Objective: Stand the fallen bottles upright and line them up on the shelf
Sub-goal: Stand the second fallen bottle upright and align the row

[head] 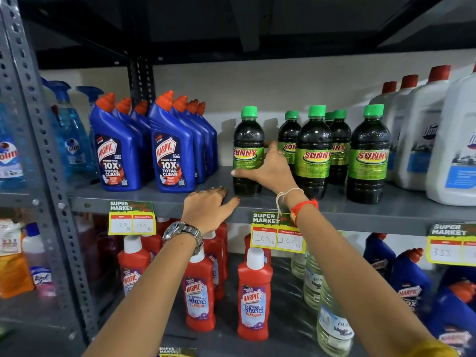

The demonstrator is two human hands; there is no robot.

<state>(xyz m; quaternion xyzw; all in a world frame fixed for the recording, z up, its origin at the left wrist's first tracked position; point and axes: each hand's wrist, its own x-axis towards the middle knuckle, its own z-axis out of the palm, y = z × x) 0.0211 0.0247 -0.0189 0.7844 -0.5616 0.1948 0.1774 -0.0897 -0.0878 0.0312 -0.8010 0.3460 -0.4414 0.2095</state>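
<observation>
Several dark Sunny bottles with green caps stand upright on the grey shelf [401,210]. My right hand [268,168] is wrapped around the leftmost Sunny bottle [247,140], which stands near the shelf's front edge. To its right stand a second front Sunny bottle [316,148] and a third Sunny bottle [370,150], with others behind them. My left hand [208,210] rests flat on the shelf's front edge just left of the held bottle, holding nothing. No bottle lies on its side in view.
Blue Harpic bottles [172,150] stand in rows left of the Sunny bottles, with blue spray bottles [69,132] further left. White jugs [453,145] fill the right end. Price tags [278,235] hang from the shelf edge. Red Harpic bottles [253,297] fill the shelf below.
</observation>
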